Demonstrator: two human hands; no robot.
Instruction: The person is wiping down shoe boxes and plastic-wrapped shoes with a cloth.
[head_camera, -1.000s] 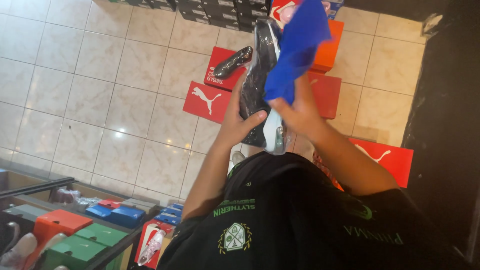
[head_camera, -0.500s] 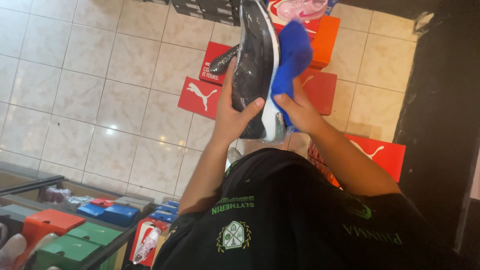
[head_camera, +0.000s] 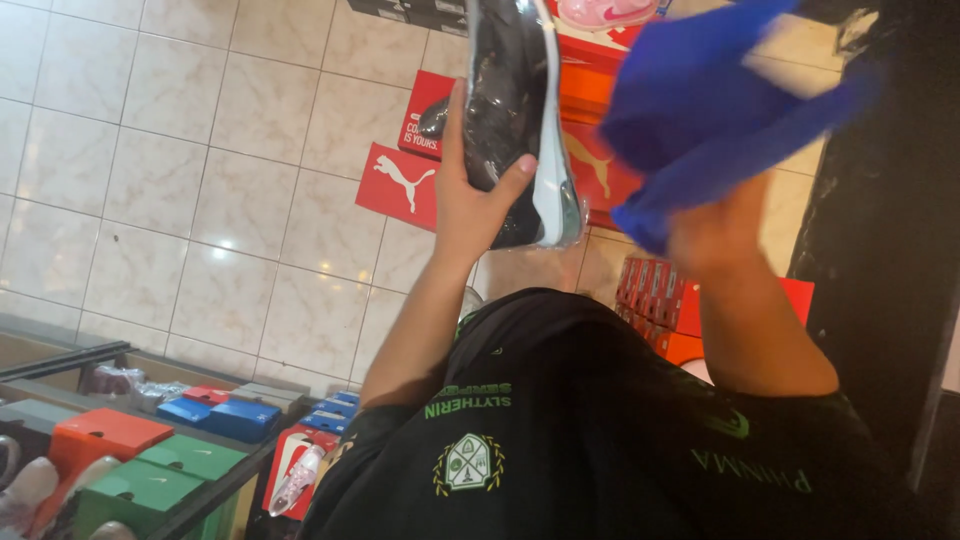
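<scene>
The person's left hand (head_camera: 478, 205) is closed around a black shoe (head_camera: 510, 110) with a white sole, raised above the tiled floor (head_camera: 200, 200) with the sole edge turned toward the right, seemingly so that side can be reached. The right hand (head_camera: 715, 235), blurred, grips a blue cloth (head_camera: 700, 110) just beside the shoe. Both forearms angle upward from the black shirt (head_camera: 580, 430). Red boxes (head_camera: 400, 185) lie on the floor beneath.
</scene>
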